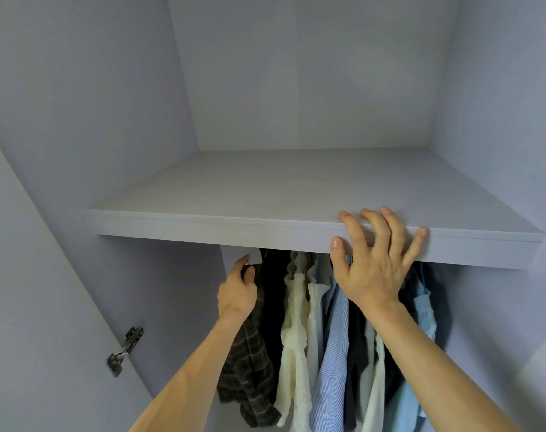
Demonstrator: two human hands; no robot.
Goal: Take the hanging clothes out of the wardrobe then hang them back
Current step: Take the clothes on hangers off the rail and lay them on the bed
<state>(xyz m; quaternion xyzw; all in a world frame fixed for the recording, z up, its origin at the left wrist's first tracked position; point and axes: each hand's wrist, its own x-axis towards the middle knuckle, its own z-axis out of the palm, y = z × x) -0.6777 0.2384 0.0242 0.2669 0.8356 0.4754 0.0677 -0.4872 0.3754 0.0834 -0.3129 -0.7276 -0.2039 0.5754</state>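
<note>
1. The wardrobe stands open. The shelf (265, 194) spans its width, and the hanging clothes (327, 353) sit in a row directly under the shelf's front edge. The rail is hidden behind that edge.
2. From the left, the row reads: dark plaid shirt (249, 363), cream textured garment (293, 338), blue striped shirt (334, 369), then a light blue garment (421, 322) nearest the right end.
3. The left hand (237, 294) reaches up beneath the left part of the front edge. Its thumb and forefinger pinch the top of the dark plaid shirt. The hanger cannot be made out.
4. The right hand (374, 263) rests on the right part of the front edge. Its fingers (351, 226) are spread with the tips on the shelf top, and the thumb presses the front face.
5. A metal hinge (125, 350) is fixed to the door at the left.
</note>
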